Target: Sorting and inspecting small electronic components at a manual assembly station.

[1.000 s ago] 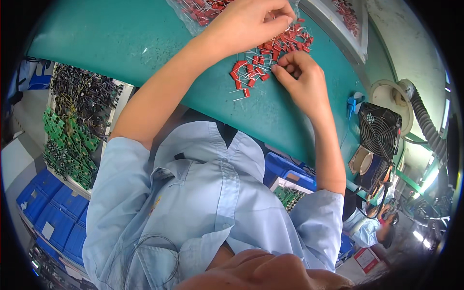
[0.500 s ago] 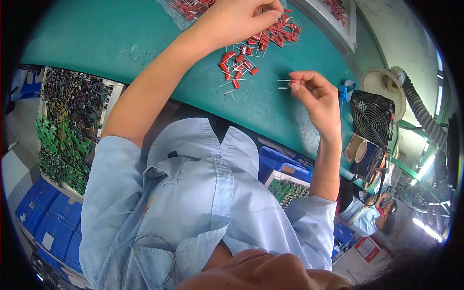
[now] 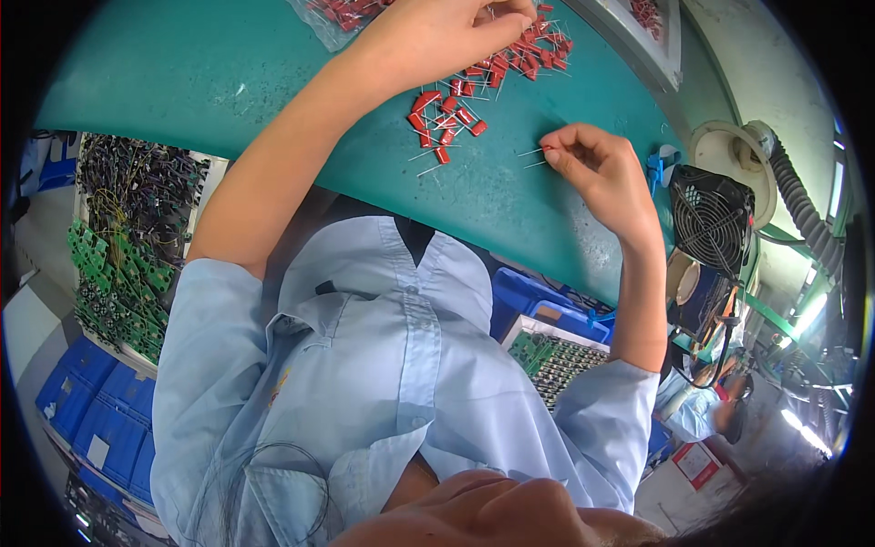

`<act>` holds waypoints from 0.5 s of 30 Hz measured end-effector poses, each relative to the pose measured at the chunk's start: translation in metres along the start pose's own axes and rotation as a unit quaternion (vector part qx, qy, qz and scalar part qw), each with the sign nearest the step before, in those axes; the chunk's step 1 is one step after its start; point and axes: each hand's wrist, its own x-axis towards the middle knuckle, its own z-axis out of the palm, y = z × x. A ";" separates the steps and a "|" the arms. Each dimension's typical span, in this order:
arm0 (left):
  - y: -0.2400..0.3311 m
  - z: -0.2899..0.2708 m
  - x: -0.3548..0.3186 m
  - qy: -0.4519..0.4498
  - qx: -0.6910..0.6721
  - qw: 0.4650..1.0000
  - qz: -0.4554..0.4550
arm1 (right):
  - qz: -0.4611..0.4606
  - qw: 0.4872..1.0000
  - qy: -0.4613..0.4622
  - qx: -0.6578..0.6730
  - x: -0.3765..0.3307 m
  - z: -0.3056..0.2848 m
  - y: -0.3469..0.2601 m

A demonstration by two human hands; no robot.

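Observation:
My right hand [image 3: 602, 178] pinches a red film capacitor [image 3: 547, 148] between thumb and fingertips over the green mat, its two straight wire leads pointing left. Most of its body is hidden by the fingers. My left hand [image 3: 456, 36] reaches to the far edge of a pile of red capacitors [image 3: 529, 59], fingers bent and thumb drawn in. What these fingers hold, if anything, I cannot make out. Nearer me, a smaller loose cluster of red capacitors [image 3: 447, 120] lies on the mat between the two hands.
A clear plastic bag [image 3: 337, 23] of red parts lies beyond my left forearm. Right of the green work mat [image 3: 228, 91] stand a black fan [image 3: 711, 214] and a ribbed hose [image 3: 807, 182]. Trays hold circuit boards [image 3: 118, 255] at left and more boards [image 3: 547, 356] below the table edge.
My right hand has shifted slightly up and right, and its capacitor's leads now tilt a little. My left hand stays at the pile with little movement.

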 end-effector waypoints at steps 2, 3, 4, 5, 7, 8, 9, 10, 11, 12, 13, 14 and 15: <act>-0.003 0.002 0.000 0.002 -0.008 1.000 0.015 | -0.003 1.000 -0.010 -0.021 0.004 -0.002 -0.003; -0.005 0.003 0.000 0.006 -0.016 0.999 0.032 | -0.008 0.999 -0.020 -0.043 0.005 -0.003 -0.004; -0.006 0.004 0.001 0.009 -0.023 0.999 0.048 | -0.013 0.997 -0.029 -0.065 0.007 -0.003 -0.005; -0.008 0.005 0.001 0.012 -0.031 0.997 0.064 | -0.018 0.995 -0.039 -0.086 0.008 -0.004 -0.006; -0.003 0.003 0.002 -0.010 -0.034 0.999 0.027 | -0.025 0.995 -0.035 -0.091 0.010 -0.002 -0.010; 0.003 0.001 0.002 -0.032 -0.035 0.999 -0.009 | -0.033 0.994 -0.030 -0.098 0.010 -0.001 -0.011; 0.008 -0.001 0.002 -0.054 -0.037 0.997 -0.045 | -0.042 0.993 -0.024 -0.104 0.011 0.001 -0.012; 0.010 -0.002 0.002 -0.075 -0.039 0.993 -0.080 | -0.051 0.992 -0.019 -0.110 0.011 0.002 -0.012; 0.012 -0.002 0.001 -0.076 -0.039 0.993 -0.082 | -0.049 0.993 -0.020 -0.109 0.012 0.003 -0.011; 0.012 -0.002 0.000 -0.079 -0.046 0.993 -0.081 | -0.079 0.988 -0.014 -0.129 0.012 0.005 -0.009; 0.013 -0.003 -0.001 -0.081 -0.052 0.992 -0.080 | -0.109 0.983 -0.007 -0.148 0.013 0.006 -0.007; 0.014 -0.003 -0.002 -0.084 -0.059 0.992 -0.079 | -0.139 0.976 0.001 -0.168 0.013 0.008 -0.005; 0.015 -0.003 -0.002 -0.087 -0.065 0.991 -0.078 | -0.169 0.968 0.008 -0.187 0.012 0.009 -0.003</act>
